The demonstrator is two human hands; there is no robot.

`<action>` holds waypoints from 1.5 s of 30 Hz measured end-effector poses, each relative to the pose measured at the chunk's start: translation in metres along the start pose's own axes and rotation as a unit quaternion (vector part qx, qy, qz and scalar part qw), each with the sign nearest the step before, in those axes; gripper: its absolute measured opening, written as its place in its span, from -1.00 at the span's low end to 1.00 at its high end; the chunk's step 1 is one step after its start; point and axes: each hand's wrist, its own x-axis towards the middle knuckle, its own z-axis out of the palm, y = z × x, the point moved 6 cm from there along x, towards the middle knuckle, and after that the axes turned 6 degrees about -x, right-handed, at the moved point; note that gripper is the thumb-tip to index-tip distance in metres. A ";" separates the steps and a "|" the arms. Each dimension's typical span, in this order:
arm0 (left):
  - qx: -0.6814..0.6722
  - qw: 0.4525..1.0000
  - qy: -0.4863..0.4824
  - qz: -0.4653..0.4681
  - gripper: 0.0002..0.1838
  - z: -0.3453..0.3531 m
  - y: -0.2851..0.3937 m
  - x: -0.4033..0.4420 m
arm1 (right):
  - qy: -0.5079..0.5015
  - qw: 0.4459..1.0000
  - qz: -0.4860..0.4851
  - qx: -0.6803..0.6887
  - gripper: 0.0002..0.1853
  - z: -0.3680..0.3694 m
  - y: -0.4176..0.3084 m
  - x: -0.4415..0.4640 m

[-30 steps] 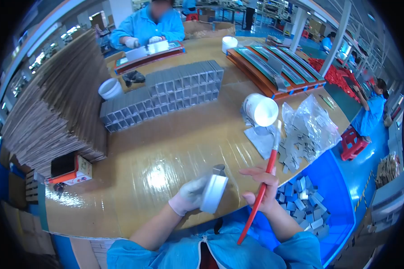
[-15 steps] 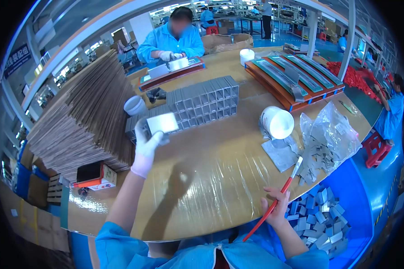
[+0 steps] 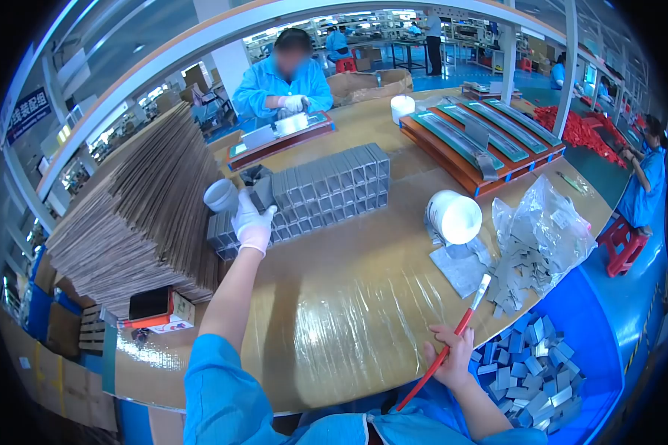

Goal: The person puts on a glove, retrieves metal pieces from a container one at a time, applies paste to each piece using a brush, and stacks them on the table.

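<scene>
My left hand (image 3: 252, 225), in a white glove, is at the left end of a stacked block of grey rectangular metal sleeves (image 3: 330, 178). Its thumb and fingers close around one grey metal sleeve (image 3: 261, 194) at the top of the lower row. My bare right hand (image 3: 453, 356) grips a paintbrush (image 3: 459, 330) with a red handle, its pale bristles pointing up and away. Beyond the bristles lie a grey cloth (image 3: 462, 268) and a tilted white tub (image 3: 460, 217). Beside my left hand stands another white tub (image 3: 221, 195).
A tall stack of cardboard sheets (image 3: 148, 215) rises on the left. Orange racks (image 3: 490, 141) with green-edged panels sit back right. A plastic bag (image 3: 538, 222) spills grey scraps; a blue bin (image 3: 597, 326) holds small metal pieces. A co-worker (image 3: 282, 81) works across the table.
My left hand has moved away from me with the sleeve, from in front of the stack onto it. The sleeve is turned. My right hand keeps the brush, shifted slightly down.
</scene>
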 end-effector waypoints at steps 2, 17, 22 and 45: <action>0.015 1.000 -0.008 0.009 -0.24 0.008 0.002 0.000 | 0.000 1.000 0.006 -0.004 -0.60 -0.001 0.000 -0.002; 0.054 0.994 -0.081 0.050 -0.27 0.019 -0.007 0.017 | 0.090 0.984 0.143 0.064 -0.89 -0.049 0.036 -0.016; 0.051 0.981 -0.058 0.177 -0.36 0.018 -0.004 0.017 | 0.190 0.956 0.217 0.048 -0.75 -0.120 0.066 -0.020; -0.068 0.856 -0.221 0.462 -0.64 -0.004 0.173 -0.327 | -0.391 0.894 0.111 -0.187 -0.81 -0.027 0.242 -0.290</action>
